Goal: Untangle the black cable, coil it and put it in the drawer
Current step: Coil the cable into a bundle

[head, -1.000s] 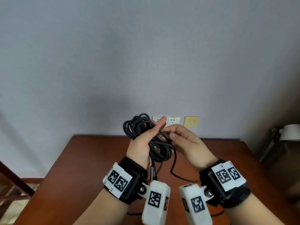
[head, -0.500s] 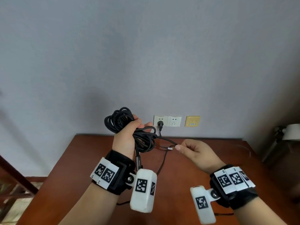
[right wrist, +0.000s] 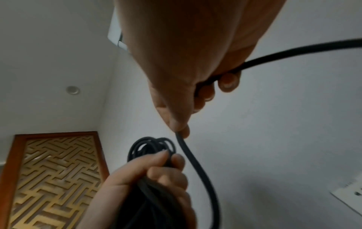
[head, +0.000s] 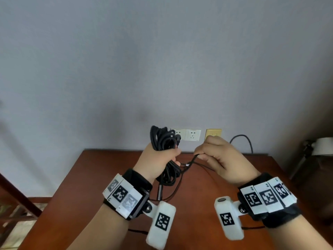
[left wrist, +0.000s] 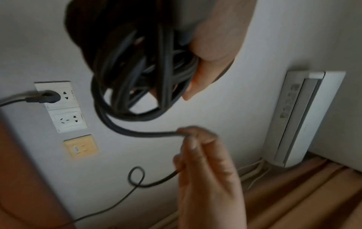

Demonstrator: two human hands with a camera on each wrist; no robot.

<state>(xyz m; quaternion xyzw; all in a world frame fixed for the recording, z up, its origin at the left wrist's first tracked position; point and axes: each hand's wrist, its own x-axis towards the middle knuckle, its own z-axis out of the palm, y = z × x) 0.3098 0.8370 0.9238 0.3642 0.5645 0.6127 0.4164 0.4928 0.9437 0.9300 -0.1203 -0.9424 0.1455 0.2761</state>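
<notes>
Held the black cable (head: 163,141) bundle in left hand (head: 158,159) at frame centre, pinched its free strand in right hand (head: 221,159) just right, strand stretching sideways between both grips above the tabletop (head: 108,177).

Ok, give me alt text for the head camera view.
Above a brown table, the left hand grips a coiled bundle of black cable while the right hand pinches a loose strand from it. Wall sockets sit behind.

Open air over worktop, cable strands crossing the gap

I see bare worktop (head: 111,177) left of my hands; loose black cable (head: 182,170) spans between them and trails below, wall sockets (head: 192,135) and a plugged cord close behind, lamp (head: 322,147) far right.
</notes>
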